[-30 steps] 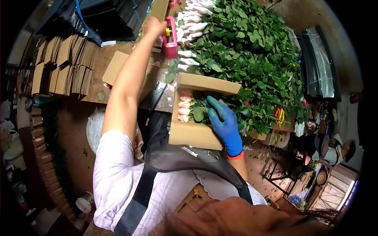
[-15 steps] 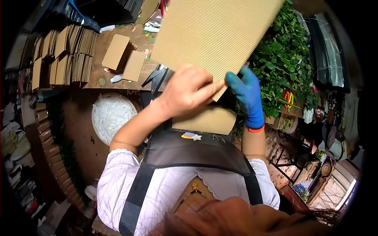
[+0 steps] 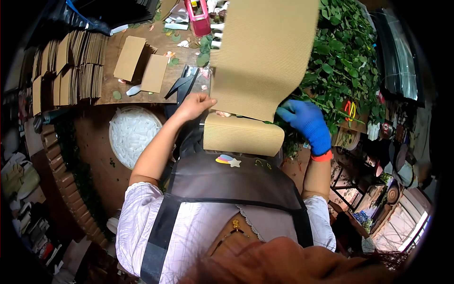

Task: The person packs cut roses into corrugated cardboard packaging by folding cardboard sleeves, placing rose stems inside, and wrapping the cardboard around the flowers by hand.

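A large tan corrugated cardboard sheet [image 3: 269,52] stretches away in front of me, its near edge bent slightly. At its near left corner, my bare left hand [image 3: 197,105] pinches the edge between thumb and fingers. My right hand [image 3: 305,118], in a blue glove with an orange cuff, is closed at the near right corner; its fingertips are partly hidden and smeared. Closer to my dark apron [image 3: 236,180] lies a second, curved piece of corrugated cardboard [image 3: 243,136]. A little pale pink petal matter [image 3: 223,113] and a green stem show between the two pieces.
Green leafy stems [image 3: 338,61] are heaped at the right. Stacked folded cardboard [image 3: 78,71] and loose cardboard pieces [image 3: 153,73] lie on the wooden table [image 3: 113,90] at left. Below stands a round tub of white strips [image 3: 135,137]. A pink container [image 3: 198,19] sits at the back.
The large sheet has come down flatter and turned straighter. My left hand has moved left to its left corner, away from my right hand, which has shifted slightly down. The pink container now shows.
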A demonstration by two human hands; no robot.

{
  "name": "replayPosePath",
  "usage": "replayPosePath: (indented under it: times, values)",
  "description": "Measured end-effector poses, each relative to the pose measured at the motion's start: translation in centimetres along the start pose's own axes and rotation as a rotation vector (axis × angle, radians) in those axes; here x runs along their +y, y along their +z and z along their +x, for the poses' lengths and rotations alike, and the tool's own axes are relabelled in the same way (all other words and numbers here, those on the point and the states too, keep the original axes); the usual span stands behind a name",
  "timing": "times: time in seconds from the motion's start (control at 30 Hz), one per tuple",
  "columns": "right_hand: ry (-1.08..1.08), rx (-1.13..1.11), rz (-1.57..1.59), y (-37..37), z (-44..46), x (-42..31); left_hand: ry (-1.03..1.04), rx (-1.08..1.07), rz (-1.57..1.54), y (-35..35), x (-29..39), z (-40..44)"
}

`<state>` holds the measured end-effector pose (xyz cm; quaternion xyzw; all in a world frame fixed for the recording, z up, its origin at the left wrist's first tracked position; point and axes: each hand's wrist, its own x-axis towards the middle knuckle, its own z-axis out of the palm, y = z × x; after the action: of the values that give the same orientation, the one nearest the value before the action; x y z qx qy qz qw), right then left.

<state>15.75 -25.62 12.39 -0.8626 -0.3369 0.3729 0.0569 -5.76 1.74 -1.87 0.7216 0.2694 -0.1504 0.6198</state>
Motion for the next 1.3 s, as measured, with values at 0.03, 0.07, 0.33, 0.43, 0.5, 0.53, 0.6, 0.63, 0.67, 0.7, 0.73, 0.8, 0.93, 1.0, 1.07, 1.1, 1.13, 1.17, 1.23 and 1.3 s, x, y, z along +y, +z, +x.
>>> replayPosePath:
  times: [0.03, 0.07, 0.33, 0.43, 0.5, 0.53, 0.6, 0.63, 0.67, 0.7, 0.73, 0.8, 0.93, 1.0, 1.07, 1.1, 1.13, 1.17, 1.23, 1.3]
  values:
    - [-0.137, -0.024, 0.094, 0.2, 0.7, -0.7, -0.012, -0.061, 0.011, -0.3, -1.6, 0.8]
    - [-0.275, -0.047, 0.188, 0.3, 1.4, -1.4, -0.038, -0.115, 0.019, -0.4, -1.6, 0.7]
    - [-0.561, -0.105, -0.026, 7.4, 6.7, -1.5, 0.67, 0.106, 0.854, -0.1, 7.1, -1.7]
    - [-0.544, -0.12, -0.077, 7.3, 6.9, -1.5, 0.988, 0.033, 1.049, 1.1, 7.6, 0.6]
    - [-0.55, -0.102, -0.066, 7.4, 6.6, -1.3, 1.205, 0.229, 1.227, 2.3, 5.3, 3.4]
    - [-0.554, -0.121, -0.076, 7.1, 6.4, -1.2, 0.891, 0.06, 1.089, 3.3, 3.1, 3.7]
    - [-0.567, -0.16, -0.092, 5.6, 5.9, -2.0, 0.949, 0.121, 1.044, 3.1, 3.3, 3.7]
    - [-0.52, -0.249, -0.158, 4.0, 5.3, -2.7, 0.964, 0.125, 1.027, 3.0, 3.4, 3.7]
    - [-0.634, -0.034, -0.049, 2.5, 4.7, -4.0, 0.975, 0.131, 1.006, 3.0, 3.4, 3.6]
    - [-0.746, 0.181, 0.062, 1.2, 4.3, -5.3, 0.981, 0.141, 0.986, 3.1, 3.5, 3.5]
    - [-0.849, 0.397, 0.179, -0.1, 3.9, -6.7, 0.965, 0.123, 0.987, 3.2, 3.2, 3.5]
    - [-0.842, 0.802, -0.269, -3.4, 3.5, -10.6, 0.946, 0.092, 0.995, 3.1, 3.1, 3.7]
    - [-0.4, 0.401, -0.363, 1.3, 11.0, -9.8, 0.941, 0.073, 0.956, 3.2, 2.5, 4.1]
    - [-0.387, 0.278, -0.399, -0.1, 12.0, -10.2, 1.034, 0.163, 0.924, 2.9, 2.5, 4.4]
    - [-0.438, 0.209, -0.395, -0.5, 12.2, -10.0, 1.11, 0.234, 0.902, 3.3, 2.0, 4.4]
    - [-0.475, 0.243, -0.397, -1.0, 11.2, -11.5, 1.002, 0.157, 0.896, 3.3, 2.1, 4.0]
    - [-0.508, 0.279, -0.397, -1.6, 10.0, -13.3, 0.84, -0.011, 0.931, 3.1, 2.3, 3.8]
    - [-0.649, 0.388, -0.412, -1.4, 9.9, -15.5, 0.899, 0.016, 0.921, 3.3, 1.4, 4.4]
    - [-0.947, 0.532, -0.422, 0.7, 10.9, -19.6, 0.97, 0.04, 0.789, 4.6, 0.3, 5.9]
    - [-1.053, 0.335, -0.43, 4.7, 14.0, -23.1, 0.829, -0.133, 0.375, 5.6, -0.7, 6.7]
